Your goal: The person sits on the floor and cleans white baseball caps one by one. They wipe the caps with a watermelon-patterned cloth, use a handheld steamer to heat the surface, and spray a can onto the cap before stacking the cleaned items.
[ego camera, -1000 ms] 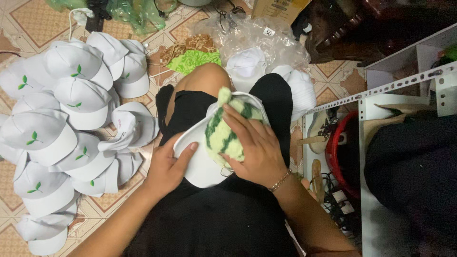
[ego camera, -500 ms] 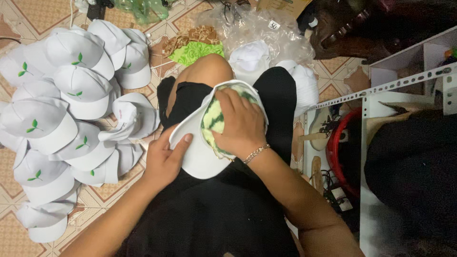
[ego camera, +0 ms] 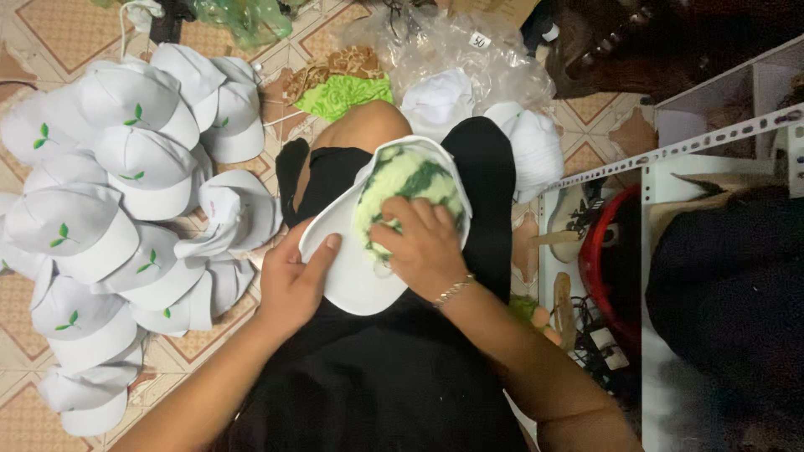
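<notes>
Tiled floor in tan and cream spreads around me where I sit, and at the centre of the frame a white cap [ego camera: 352, 280] lies upside down on my lap, crown toward my knee. My right hand [ego camera: 427, 247] presses a green-and-white wad of stuffing [ego camera: 410, 180] into the crown, fingers spread over it, seemingly so the cap keeps its shape. My left hand [ego camera: 293, 285] grips the brim's edge, thumb on top, bracing the cap against that push. Left of the frame, a heap of finished white caps with green leaf marks [ego camera: 109, 226] lies within reach. Crumpled clear plastic bags [ego camera: 452, 46] sit at the top; a white metal shelf [ego camera: 670, 159] stands right.
</notes>
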